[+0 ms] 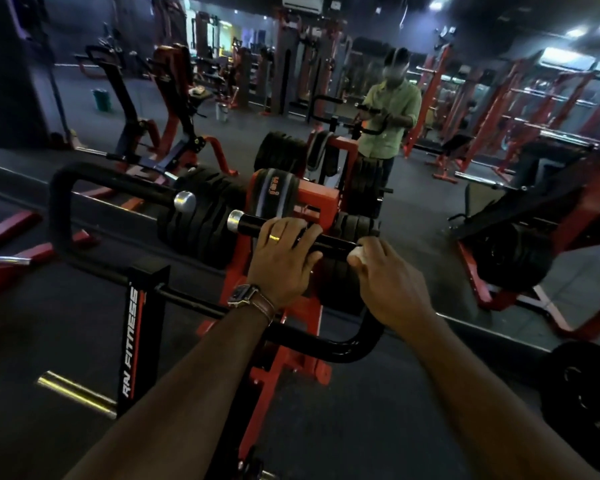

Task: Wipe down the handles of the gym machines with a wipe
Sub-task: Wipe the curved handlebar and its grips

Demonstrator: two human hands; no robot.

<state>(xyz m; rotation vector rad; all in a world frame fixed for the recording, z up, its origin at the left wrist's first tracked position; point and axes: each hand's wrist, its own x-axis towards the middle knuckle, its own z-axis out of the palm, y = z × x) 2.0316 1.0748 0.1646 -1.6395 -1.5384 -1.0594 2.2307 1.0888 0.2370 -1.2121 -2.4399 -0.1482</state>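
Handle is the black bar with a chrome cap on its free end, in the middle of my view, in front of a mirror. Its long axis runs from upper left to lower right: the cap points left and a little away from me, and the other end bends down into the black frame. I judge it stiff, fixed and smooth, so it will not move under pressure, but a wet cloth may slip on it.

My left hand lies over the bar, fingers curled on it, and steadies it. My right hand pinches the wipe, a small white wad, soft and light, against the bar just beside the left hand. I think the wipe is best wrapped around the bar.
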